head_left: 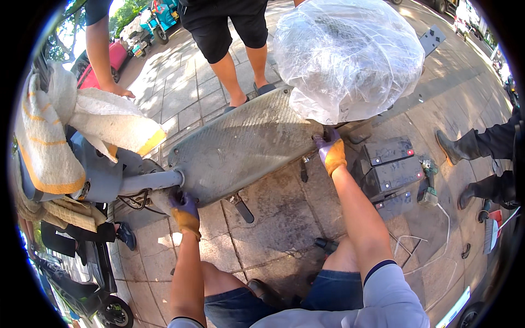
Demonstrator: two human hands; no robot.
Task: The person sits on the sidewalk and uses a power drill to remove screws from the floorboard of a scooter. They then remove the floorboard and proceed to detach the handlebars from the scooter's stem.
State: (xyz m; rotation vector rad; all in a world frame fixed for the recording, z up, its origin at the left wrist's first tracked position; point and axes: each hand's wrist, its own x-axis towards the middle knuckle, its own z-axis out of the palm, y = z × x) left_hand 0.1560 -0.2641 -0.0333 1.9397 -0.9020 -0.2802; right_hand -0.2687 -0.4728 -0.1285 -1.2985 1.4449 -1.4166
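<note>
Risk, largest first. The grey scooter body (240, 145) lies tipped on the paving (273, 229), footboard underside facing the camera, running from 9 o'clock to about 2 o'clock. Its rear end carries a bulky plastic-wrapped bundle (347, 54) at 1 o'clock; judged top-heavy, so if either grip slackens the body could roll or drop toward the knees at 6 o'clock. A second person's sandalled feet (251, 95) stand just beside the far edge at 12 o'clock, within reach of any slide. The towel-draped front end (71, 131) at 9 o'clock could swing on its stem. Black battery blocks (388, 167) with loose wires lie near at 3 o'clock; a shift that way might snag them.

Hands. Left hand (183, 210), gloved purple and orange, at 7 o'clock: fingers curled closed around the lower front edge of the footboard near the stem, forearm straight up from below. Right hand (331, 150), same glove, at 2 o'clock: closed on the rear edge beneath the bundle, arm extended, elbow nearly straight.
</note>
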